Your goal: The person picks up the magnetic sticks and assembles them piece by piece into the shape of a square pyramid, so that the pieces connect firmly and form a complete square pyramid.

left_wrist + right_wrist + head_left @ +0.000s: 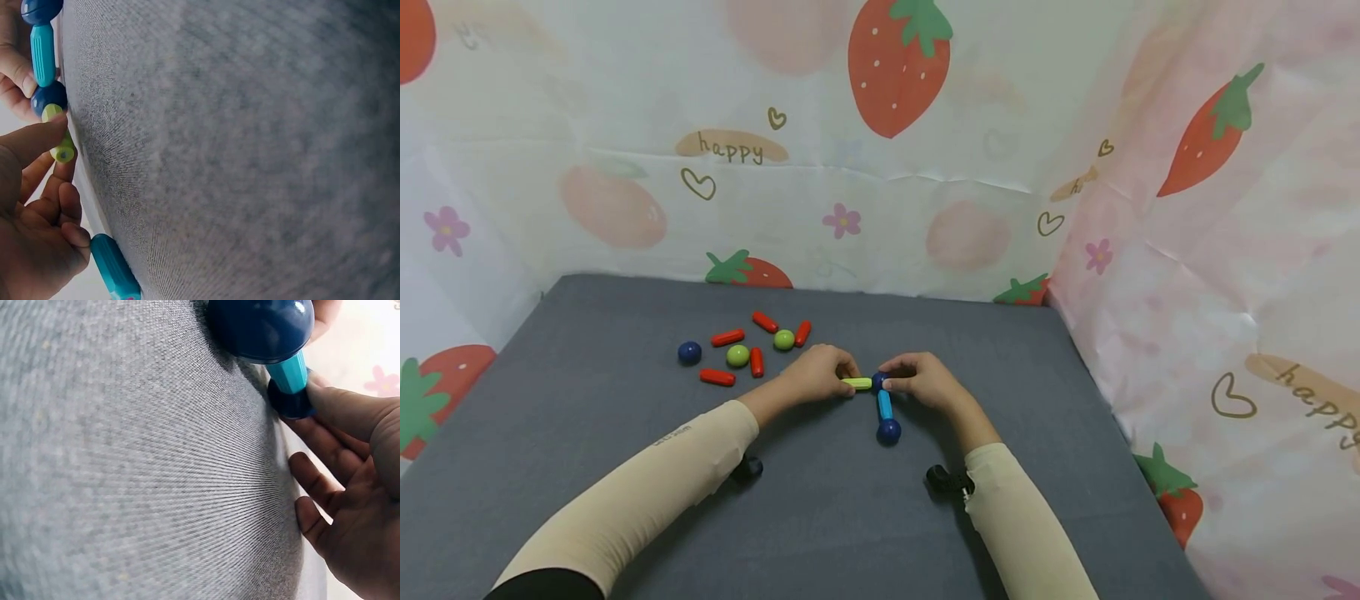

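My left hand pinches a yellow-green stick between thumb and finger. The stick's far end meets a dark blue ball, which the thumb and fingers of my right hand pinch from the other side. From that ball a light blue stick runs toward me to a second dark blue ball, which rests on the cloth. In the left wrist view, a teal stick lies by the lower fingers of my left hand; the head view does not show it.
Back left on the grey cloth lie several red sticks, two green balls and a dark blue ball. A strawberry-print curtain stands behind the table and along its sides.
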`<state>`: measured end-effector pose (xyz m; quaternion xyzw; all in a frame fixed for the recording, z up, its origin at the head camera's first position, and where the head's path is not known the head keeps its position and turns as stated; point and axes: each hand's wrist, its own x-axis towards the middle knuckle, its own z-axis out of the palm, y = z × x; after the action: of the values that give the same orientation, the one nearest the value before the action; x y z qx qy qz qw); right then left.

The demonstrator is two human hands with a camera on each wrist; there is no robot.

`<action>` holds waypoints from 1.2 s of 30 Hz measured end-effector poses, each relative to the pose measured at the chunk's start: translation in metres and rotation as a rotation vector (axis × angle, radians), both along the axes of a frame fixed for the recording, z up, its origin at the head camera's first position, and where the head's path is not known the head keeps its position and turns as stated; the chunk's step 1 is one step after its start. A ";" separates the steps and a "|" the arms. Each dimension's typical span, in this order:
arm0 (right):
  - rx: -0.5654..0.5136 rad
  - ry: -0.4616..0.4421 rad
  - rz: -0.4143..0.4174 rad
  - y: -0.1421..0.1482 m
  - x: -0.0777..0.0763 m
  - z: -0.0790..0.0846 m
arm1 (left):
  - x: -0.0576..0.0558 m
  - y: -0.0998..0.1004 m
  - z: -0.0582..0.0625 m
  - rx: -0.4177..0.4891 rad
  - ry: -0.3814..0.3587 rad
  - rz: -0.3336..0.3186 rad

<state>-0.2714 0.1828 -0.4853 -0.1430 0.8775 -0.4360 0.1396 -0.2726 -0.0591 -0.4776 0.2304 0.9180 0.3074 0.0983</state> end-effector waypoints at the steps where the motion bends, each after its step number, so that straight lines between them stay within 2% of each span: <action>1: -0.003 -0.003 0.000 0.000 0.000 0.000 | 0.000 0.000 0.000 0.000 0.000 -0.002; 21: 0.001 0.010 -0.001 0.000 -0.001 -0.005 | -0.003 -0.011 0.001 0.027 -0.006 -0.045; 30: -0.001 0.014 0.003 0.002 0.000 -0.003 | -0.004 -0.025 0.009 0.034 0.029 -0.046; 36: 0.009 0.018 -0.001 0.002 0.000 -0.002 | -0.008 -0.039 0.023 0.094 0.035 -0.018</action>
<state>-0.2712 0.1850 -0.4873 -0.1457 0.8807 -0.4310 0.1320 -0.2806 -0.0979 -0.4543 0.2485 0.9020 0.3451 0.0740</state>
